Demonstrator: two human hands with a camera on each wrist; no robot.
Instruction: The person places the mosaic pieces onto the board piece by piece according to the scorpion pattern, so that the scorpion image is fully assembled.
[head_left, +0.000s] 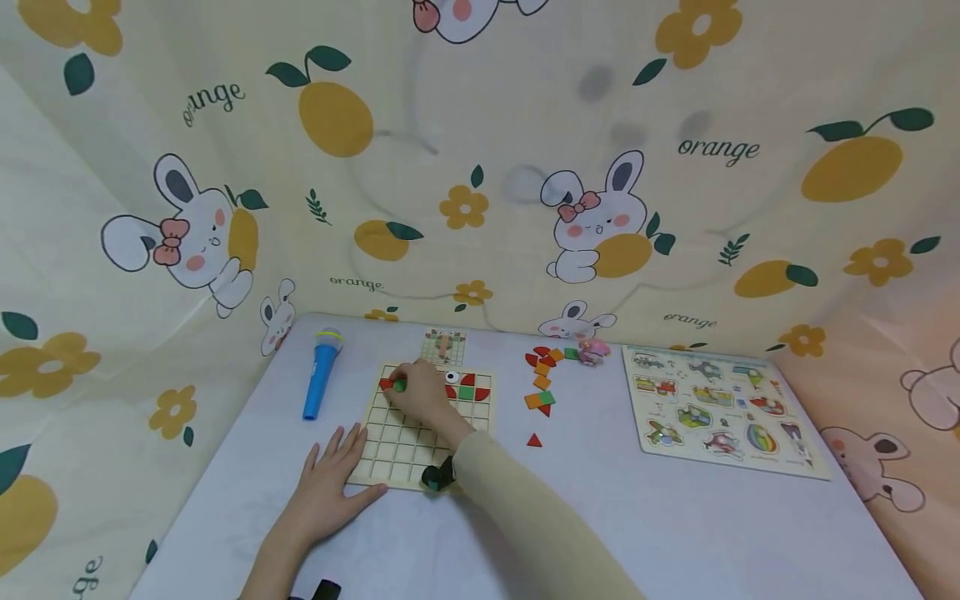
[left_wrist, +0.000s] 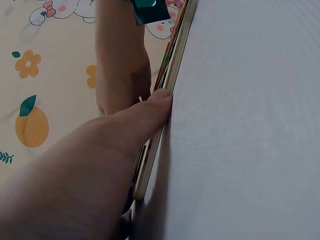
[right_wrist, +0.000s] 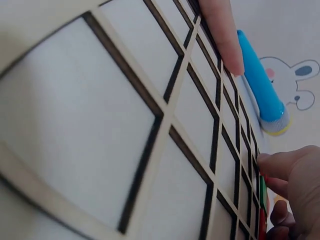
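A wooden grid board lies on the table. At its upper left, my right hand bends its fingers down over a small red piece and a green piece. The right wrist view has the thumb and fingers pinching at the red piece by the board's far edge, largely covered by the fingertips. My left hand rests flat with spread fingers at the lower left corner; its thumb presses the board's edge. Red and green pieces and a white eye piece sit in the upper right cells.
A pattern card lies behind the board. Left of it is a blue toy microphone. Loose red, orange and green pieces lie to the right, near a pink toy. Farther right lies a picture puzzle board.
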